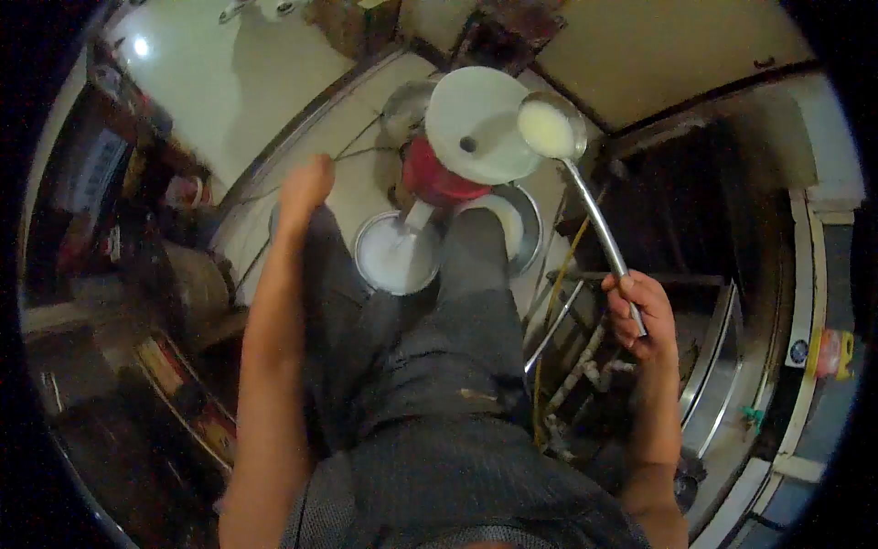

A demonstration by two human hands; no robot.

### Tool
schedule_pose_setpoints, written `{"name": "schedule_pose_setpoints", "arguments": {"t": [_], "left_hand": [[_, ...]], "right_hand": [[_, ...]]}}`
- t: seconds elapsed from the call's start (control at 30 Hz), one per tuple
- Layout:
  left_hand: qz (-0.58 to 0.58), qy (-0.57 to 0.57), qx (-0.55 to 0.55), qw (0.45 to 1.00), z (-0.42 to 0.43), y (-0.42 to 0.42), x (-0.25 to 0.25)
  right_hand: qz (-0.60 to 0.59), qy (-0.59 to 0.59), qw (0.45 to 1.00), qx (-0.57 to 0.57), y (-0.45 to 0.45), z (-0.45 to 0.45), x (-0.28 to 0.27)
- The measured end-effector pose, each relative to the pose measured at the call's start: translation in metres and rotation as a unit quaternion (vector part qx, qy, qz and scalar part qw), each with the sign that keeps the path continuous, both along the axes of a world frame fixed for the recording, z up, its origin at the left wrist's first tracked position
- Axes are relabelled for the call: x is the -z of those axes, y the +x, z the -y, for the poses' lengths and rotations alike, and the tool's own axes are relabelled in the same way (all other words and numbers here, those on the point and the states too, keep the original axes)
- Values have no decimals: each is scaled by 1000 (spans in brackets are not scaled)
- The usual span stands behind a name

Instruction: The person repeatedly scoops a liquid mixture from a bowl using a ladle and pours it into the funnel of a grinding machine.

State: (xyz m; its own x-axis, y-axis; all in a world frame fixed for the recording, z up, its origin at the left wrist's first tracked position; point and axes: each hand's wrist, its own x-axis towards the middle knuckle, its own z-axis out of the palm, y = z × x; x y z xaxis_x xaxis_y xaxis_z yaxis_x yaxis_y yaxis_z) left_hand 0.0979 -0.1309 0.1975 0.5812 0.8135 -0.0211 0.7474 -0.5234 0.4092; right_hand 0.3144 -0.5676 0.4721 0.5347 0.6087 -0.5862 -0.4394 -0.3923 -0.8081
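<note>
My right hand (640, 311) is closed around the handle of a metal ladle (599, 220). The ladle's bowl is filled with a pale, creamy liquid (546, 128) and is over the right rim of a wide white bowl (457, 96). This bowl has a dark round spot low in its middle and sits above a red machine body (434, 178). My left hand (309, 188) is by my left knee, its fingers curled into a fist and blurred; whatever it may hold is hidden. A spout (419, 216) from the red body points into a round metal pot (395, 279) with white, frothy liquid.
A second metal container (529, 224) with pale liquid stands behind my right knee, partly hidden. Metal framing (713, 357) and a yellow hose (560, 284) are on the right. A dark cable (352, 151) crosses the tiled floor. Shelving with items (178, 384) is at left.
</note>
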Motion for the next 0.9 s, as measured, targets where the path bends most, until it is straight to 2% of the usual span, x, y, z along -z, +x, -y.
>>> {"name": "schedule_pose_setpoints", "arguments": {"t": [0.07, 0.1, 0.17, 0.3, 0.5, 0.57, 0.8, 0.9], "left_hand": [[18, -47, 18, 999, -7, -1, 11], [10, -54, 9, 998, 0, 0, 1], [15, -26, 14, 999, 5, 3, -13], [5, -37, 4, 999, -8, 6, 3], [34, -52, -10, 998, -3, 3, -5], [-7, -40, 9, 999, -6, 5, -5], [-13, -43, 5, 999, -15, 12, 7], [-12, -8, 17, 1000, -13, 9, 9]], "right_hand": [[4, -12, 1000, -18, -6, -5, 6], [6, -18, 1000, -17, -3, -6, 9], [6, -28, 999, -25, -3, -14, 16], [22, -47, 998, -34, -10, -24, 28], [36, -53, 997, -37, -15, -26, 31], [36, -57, 997, -33, -15, -26, 31], [70, -59, 995, -39, -13, -24, 33], [83, -58, 994, -42, -10, -21, 36]]}}
